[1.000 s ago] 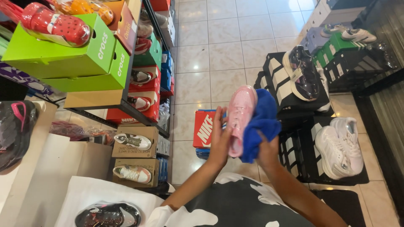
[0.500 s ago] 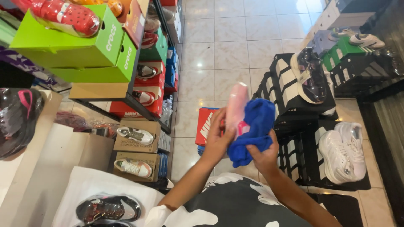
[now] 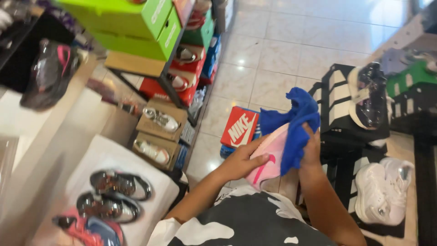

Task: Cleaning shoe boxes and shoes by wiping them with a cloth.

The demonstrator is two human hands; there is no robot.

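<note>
Above the tiled floor [image 3: 291, 45], in front of the person's chest, a pale pink shoe [image 3: 268, 155] with a darker pink curved mark is held tilted, toe down. The left hand [image 3: 241, 165] grips its side, fingers stretched along the smooth upper. The right hand [image 3: 312, 148] presses a soft, crumpled blue cloth [image 3: 296, 123] against the shoe, clenched around it. Just behind sits a red shoebox [image 3: 239, 127]; black boxes [image 3: 339, 100] carry wrapped shoes to the right.

Pink sneaker [image 3: 269, 157] tilted, held mid-air, blue cloth [image 3: 296, 123] draped against its side
</note>
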